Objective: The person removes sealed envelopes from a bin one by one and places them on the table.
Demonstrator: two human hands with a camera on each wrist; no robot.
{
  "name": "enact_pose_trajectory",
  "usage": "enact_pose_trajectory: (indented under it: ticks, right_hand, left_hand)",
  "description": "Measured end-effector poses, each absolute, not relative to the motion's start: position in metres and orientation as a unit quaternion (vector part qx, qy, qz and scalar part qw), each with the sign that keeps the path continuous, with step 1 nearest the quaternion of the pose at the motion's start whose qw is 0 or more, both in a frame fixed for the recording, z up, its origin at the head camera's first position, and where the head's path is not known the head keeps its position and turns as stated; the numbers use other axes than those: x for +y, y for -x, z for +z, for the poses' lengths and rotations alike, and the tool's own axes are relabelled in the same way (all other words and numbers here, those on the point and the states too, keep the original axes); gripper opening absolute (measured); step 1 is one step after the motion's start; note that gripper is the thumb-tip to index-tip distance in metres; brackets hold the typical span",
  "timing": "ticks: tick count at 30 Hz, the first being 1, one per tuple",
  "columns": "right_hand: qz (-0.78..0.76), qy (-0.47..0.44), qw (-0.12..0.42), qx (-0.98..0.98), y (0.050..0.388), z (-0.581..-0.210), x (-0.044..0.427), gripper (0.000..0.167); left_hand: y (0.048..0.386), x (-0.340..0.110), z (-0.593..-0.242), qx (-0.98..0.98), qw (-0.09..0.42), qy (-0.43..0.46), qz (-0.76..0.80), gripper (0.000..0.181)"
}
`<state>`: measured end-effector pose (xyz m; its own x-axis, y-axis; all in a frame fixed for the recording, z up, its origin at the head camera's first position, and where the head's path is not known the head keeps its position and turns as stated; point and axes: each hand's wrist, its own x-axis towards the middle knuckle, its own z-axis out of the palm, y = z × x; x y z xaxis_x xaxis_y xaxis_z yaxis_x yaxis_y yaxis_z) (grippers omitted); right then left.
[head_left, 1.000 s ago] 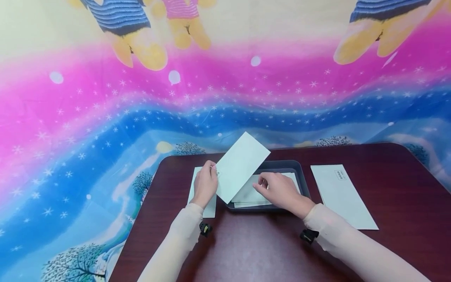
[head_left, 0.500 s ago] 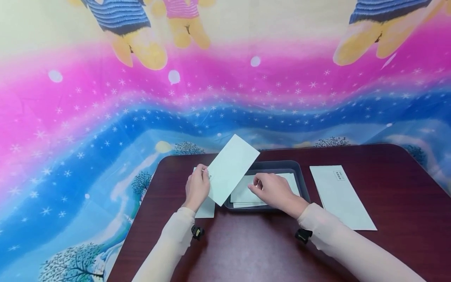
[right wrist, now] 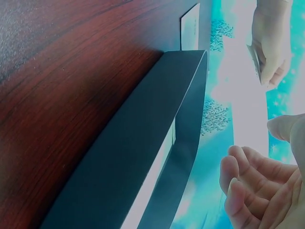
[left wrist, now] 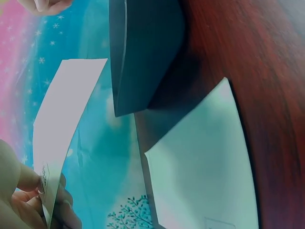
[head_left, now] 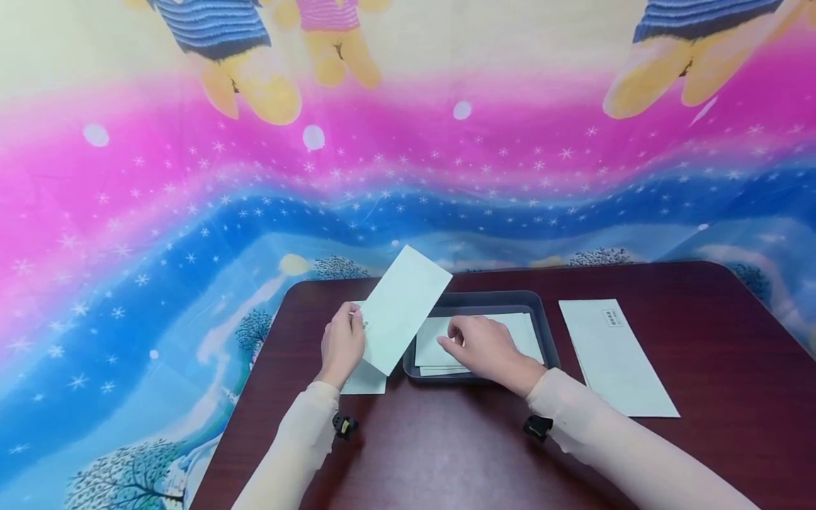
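Left hand (head_left: 343,345): pinches the held envelope (head_left: 408,304) by its left edge, thumb beside the print.
Held envelope: raised, slanting toward far right, between both hands.
Right hand (head_left: 491,348): fingers loosely bent, grasping nothing, above the tray (head_left: 487,304).
Tray: dark, with stacked envelopes (head_left: 525,336) inside.
Left envelope (head_left: 368,383): on the table (head_left: 446,453), partly hidden.
Right envelope (head_left: 618,368): right of the tray, printed box at its far end.

A dark grey, oblong tray (head_left: 491,304) sits toward the back of the brown-red wooden counter (head_left: 433,453). In it lie pale, oblong paper envelopes (head_left: 435,343), under the right grip (head_left: 487,347). A pale paper pile (head_left: 618,361) lies right of the tray, and a flat, pale paper envelope (head_left: 365,382) lies left. Above that one, the left grip (head_left: 342,346) holds a tilted, whitish paper envelope (head_left: 406,308). A pink-and-blue cloth (head_left: 408,142) hangs behind everything.
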<state>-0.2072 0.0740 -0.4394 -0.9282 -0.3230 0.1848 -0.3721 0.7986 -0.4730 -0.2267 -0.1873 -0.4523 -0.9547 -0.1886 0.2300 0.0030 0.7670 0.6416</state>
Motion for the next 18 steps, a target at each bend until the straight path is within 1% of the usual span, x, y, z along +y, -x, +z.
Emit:
enact_pose_trajectory:
  ticks: [10,18]
  right_hand:
    - [0.246,-0.184,0.045,-0.95,0.208,-0.439,0.064,0.022]
    - [0.238,-0.192,0.043,-0.951,0.205,-0.442,0.059,0.022]
  left_hand:
    - [0.22,-0.203,-0.461,-0.93,0.144,-0.056,-0.335,0.021]
    - [0.218,-0.208,-0.465,-0.931,0.132,-0.06,-0.335,0.021]
